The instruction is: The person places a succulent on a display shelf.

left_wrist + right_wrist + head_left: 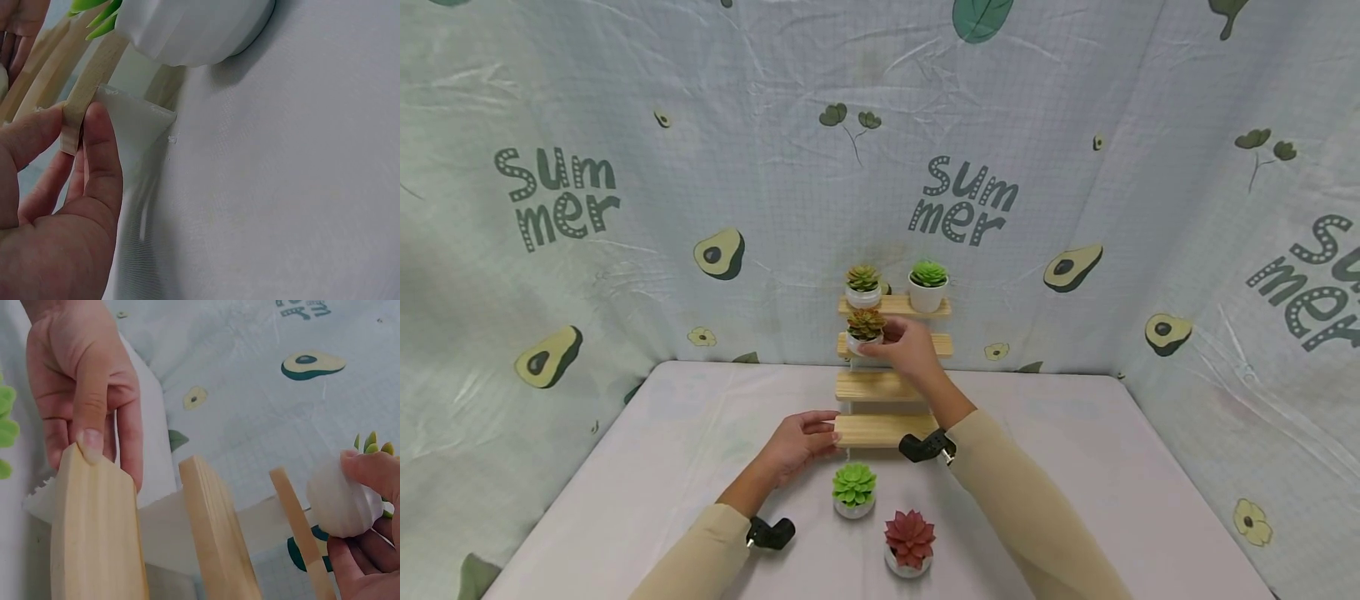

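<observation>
A tiered stand of pale wooden boards [880,431] stands at the back of the table. My left hand [803,446] pinches the left end of its lowest board [81,106] between thumb and fingers. With my right hand [910,348] I grip the white pot [340,499] of an orange-green succulent [866,323], at the left of the second board from the top. Whether the pot touches that board, I cannot tell. On the top board sit a yellowish-green succulent [862,279] at left and a green succulent [928,274] at right, both in white pots.
In front of the stand, a bright green succulent [853,485] and a red succulent [910,540] stand on the white-covered table [700,450] in white pots. Behind it hangs a printed sheet [790,208].
</observation>
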Demonstrator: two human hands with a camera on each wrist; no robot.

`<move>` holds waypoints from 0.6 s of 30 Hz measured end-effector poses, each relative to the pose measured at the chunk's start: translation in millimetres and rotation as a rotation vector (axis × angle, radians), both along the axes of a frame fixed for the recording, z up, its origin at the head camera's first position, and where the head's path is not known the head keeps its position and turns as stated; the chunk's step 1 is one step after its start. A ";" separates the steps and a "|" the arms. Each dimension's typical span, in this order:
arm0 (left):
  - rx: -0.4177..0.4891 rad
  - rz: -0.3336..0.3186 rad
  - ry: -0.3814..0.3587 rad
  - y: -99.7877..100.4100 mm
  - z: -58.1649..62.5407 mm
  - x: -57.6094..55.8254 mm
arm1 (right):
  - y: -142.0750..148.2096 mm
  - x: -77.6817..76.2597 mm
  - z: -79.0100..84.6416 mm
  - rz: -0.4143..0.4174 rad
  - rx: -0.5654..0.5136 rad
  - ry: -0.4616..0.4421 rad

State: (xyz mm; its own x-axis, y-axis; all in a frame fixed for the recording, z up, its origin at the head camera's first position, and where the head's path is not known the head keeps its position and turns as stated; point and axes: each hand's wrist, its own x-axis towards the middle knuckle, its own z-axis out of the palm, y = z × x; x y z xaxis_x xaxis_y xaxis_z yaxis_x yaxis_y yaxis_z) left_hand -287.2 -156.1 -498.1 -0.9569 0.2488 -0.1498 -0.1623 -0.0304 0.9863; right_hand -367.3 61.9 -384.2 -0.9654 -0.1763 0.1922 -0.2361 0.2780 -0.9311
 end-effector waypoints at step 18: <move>0.021 -0.022 0.022 0.0 -0.5 -0.3 | -6.2 -10.2 1.0 -0.036 0.022 -0.032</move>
State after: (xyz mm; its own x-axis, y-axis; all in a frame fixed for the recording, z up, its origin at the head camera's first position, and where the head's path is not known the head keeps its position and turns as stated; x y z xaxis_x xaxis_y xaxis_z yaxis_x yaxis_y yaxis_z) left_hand -287.5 -156.1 -498.6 -0.9541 0.2729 -0.1234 -0.1416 -0.0480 0.9888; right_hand -377.6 55.7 -383.2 -0.9769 -0.1449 0.1572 -0.1954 0.3064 -0.9316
